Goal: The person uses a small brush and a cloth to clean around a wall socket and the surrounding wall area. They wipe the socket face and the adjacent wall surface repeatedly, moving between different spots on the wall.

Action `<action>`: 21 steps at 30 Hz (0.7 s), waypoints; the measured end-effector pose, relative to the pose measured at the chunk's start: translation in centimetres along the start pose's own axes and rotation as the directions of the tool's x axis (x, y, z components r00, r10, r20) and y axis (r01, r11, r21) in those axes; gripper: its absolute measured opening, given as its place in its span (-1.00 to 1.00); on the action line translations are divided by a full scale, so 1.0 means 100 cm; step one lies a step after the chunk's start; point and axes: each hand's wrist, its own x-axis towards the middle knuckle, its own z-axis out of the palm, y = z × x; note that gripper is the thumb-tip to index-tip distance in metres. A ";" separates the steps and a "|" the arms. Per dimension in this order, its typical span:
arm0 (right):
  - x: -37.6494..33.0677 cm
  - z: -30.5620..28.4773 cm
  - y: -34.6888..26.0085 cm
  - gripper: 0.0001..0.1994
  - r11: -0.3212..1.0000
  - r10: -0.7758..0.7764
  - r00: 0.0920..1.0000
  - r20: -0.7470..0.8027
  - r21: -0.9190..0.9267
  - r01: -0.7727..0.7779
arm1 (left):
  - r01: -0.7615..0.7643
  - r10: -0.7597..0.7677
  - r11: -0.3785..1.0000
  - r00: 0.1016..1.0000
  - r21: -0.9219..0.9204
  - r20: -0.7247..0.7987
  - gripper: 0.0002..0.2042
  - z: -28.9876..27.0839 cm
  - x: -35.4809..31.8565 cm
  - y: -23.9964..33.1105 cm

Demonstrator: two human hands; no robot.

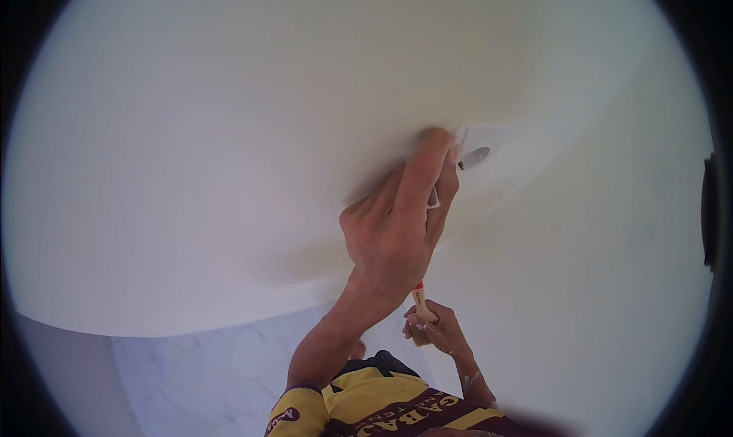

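Observation:
My left hand (393, 223) is raised against a large smooth white surface (229, 131). Its index finger and thumb are pressed together at that surface, and a thin whitish edge (462, 135) shows at the fingertips. A small pale piece (434, 199) also shows between the thumb and fingers; its kind is unclear. Just right of the fingertips lies a small grey oval (476, 158), with a dark spot at its lower left end. Lower down, my right hand (441, 331) grips a paintbrush (424, 309), its red-tipped wooden handle up and its bristles down. White smears mark this hand and forearm.
The white surface curves to a lower edge (153, 336) at the left. Below it is a pale, grey-veined surface (206, 368). Another white surface (580, 284) spreads at the right, with a dark object (710, 212) at the far right rim. My yellow and maroon shirt (382, 395) fills the bottom.

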 end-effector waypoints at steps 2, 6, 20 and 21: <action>0.004 0.000 0.002 -0.73 1.000 -0.006 1.000 0.005 -0.015 0.006 | -0.010 0.010 0.999 1.000 0.038 0.007 -0.84 -0.002 0.006 -0.002; 0.007 0.001 0.010 -0.75 0.999 -0.032 0.999 0.029 0.039 0.031 | 0.046 -0.051 0.997 0.995 0.061 0.088 -0.86 -0.020 0.007 -0.008; 0.012 0.061 -0.005 -0.78 0.697 -0.700 0.666 -0.257 -0.041 0.716 | 0.240 -0.225 0.971 0.922 -0.009 0.315 -0.85 -0.132 -0.060 -0.025; 0.013 0.075 -0.021 -0.75 0.562 -0.805 0.488 -0.338 -0.173 0.809 | 0.327 -0.295 0.942 0.910 -0.069 0.292 -0.85 -0.154 -0.077 -0.025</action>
